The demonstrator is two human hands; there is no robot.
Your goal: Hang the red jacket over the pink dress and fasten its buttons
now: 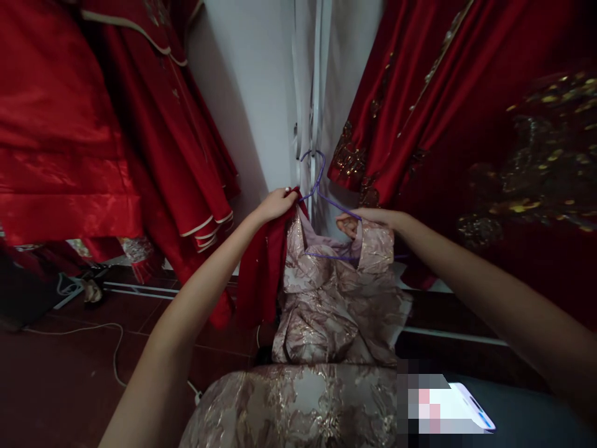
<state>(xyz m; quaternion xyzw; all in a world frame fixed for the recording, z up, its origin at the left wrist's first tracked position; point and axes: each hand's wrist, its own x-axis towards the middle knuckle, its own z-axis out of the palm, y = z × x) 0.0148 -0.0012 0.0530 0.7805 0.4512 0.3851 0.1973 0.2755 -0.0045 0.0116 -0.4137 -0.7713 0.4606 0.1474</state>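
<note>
A purple wire hanger [321, 163] has its hook upright in front of white rails, and a pale pink and gold brocade dress [310, 323] hangs from it. My left hand [278, 204] is closed at the hanger's left end, pinching the dress's shoulder together with red cloth [275, 255] that hangs beside it. At the other end, my right hand [357, 222] curls its fingers around the wide right strap, close under the hanger's arm. Part of that hand is hidden by the strap. The dress's skirt spreads toward me at the bottom.
Red garments [60, 124] hang at the left, and red gowns with gold sequins [550, 149] hang at the right. Below right, a lit phone [473, 407] lies on a dark surface. A white cable [93, 326] runs over the tiled floor near a low white rail [140, 290].
</note>
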